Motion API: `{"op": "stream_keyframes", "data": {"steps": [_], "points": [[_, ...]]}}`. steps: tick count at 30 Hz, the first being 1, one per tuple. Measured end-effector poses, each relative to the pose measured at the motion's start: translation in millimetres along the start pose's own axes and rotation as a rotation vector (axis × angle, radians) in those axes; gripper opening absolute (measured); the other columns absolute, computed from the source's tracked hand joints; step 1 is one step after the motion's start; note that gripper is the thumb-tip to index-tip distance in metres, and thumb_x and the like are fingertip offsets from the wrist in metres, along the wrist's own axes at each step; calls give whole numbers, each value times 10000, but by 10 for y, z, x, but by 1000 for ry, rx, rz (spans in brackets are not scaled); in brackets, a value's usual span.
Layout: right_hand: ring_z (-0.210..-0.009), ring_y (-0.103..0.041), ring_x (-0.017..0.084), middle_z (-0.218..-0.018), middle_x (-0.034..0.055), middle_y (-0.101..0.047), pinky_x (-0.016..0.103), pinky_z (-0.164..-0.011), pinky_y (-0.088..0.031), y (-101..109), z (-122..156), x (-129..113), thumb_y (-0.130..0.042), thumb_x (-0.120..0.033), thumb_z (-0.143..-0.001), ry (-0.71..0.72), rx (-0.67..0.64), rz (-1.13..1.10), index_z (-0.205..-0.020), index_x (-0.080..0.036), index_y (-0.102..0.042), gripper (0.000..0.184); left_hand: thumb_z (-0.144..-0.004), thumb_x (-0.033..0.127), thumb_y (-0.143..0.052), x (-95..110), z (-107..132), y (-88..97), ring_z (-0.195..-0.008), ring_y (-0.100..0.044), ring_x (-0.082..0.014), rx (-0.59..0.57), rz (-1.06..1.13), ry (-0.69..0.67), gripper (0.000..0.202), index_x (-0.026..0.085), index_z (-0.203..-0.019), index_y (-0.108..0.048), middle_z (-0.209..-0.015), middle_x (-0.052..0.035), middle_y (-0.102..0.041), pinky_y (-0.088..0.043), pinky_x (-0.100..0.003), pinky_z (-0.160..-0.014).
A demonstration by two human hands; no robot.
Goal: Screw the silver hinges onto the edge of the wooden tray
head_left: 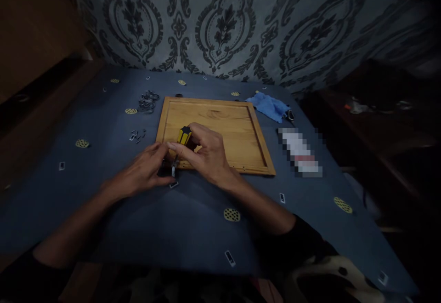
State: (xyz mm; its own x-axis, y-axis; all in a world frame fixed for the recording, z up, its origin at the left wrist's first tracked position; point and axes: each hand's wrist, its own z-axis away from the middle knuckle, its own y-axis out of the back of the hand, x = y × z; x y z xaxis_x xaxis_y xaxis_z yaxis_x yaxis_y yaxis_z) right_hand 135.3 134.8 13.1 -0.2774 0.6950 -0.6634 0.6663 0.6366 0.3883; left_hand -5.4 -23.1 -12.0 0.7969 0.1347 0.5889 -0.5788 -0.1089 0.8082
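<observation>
A wooden panel with a raised rim lies flat on the blue cloth. At its near left corner my right hand is closed around the yellow and black handle of a screwdriver, whose shaft points down. My left hand is curled at the same corner, its thumb and fingers about a small shiny metal piece. Dim light and the fingers hide the piece's kind and the screwdriver's tip. Small dark holes show along the panel's near rim.
Several loose screws lie left of the panel, with a pile of metal hardware behind them. A blue rag is at the back right. Nearer on that side lies a blurred-out item. A patterned wall closes off the back.
</observation>
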Motion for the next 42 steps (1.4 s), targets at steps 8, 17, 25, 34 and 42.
{"op": "stream_keyframes", "data": {"steps": [8,17,25,34,42], "points": [[-637,-425,124,-682,-44,-440,282,-618,-388,8,4,7,-640,-564,-1018,-31,-11,9,-715,-243,-358,524,-851,421,-754,13,7,-10,-1080,-667,-326,9,2,5,440,230,-1188,-546,-1143,-90,-655,-586,-467,-907],[-679,-489,121,-720,-38,-501,269,-631,-383,60,-34,28,-682,-484,-1007,-123,-166,-117,-740,-220,-472,430,-852,439,-766,0,-1,0,-1111,-670,-326,-4,-23,-7,442,214,-1175,-565,-1175,-102,-663,-586,-479,-947],[-715,-542,122,-792,-17,-602,260,-653,-423,252,-123,23,-647,-497,-1014,-122,-393,-278,-852,-188,-620,350,-890,483,-740,-79,26,-88,-1162,-657,-319,72,-28,-56,543,247,-1334,-536,-1255,-96,-642,-579,-475,-989],[-662,-483,109,-707,-35,-515,264,-639,-380,117,-59,14,-598,-636,-1011,-58,-194,-84,-701,-227,-396,552,-877,450,-748,-14,2,8,-1114,-659,-318,7,-53,-37,423,219,-1176,-557,-1175,-95,-650,-585,-479,-955],[-642,-484,117,-689,-42,-473,268,-611,-385,186,-72,-84,-642,-494,-1039,25,-14,32,-745,-226,-457,438,-868,447,-752,-44,-1,-41,-1087,-666,-315,17,-3,-27,585,242,-1359,-509,-1121,-73,-683,-575,-459,-933]]}}
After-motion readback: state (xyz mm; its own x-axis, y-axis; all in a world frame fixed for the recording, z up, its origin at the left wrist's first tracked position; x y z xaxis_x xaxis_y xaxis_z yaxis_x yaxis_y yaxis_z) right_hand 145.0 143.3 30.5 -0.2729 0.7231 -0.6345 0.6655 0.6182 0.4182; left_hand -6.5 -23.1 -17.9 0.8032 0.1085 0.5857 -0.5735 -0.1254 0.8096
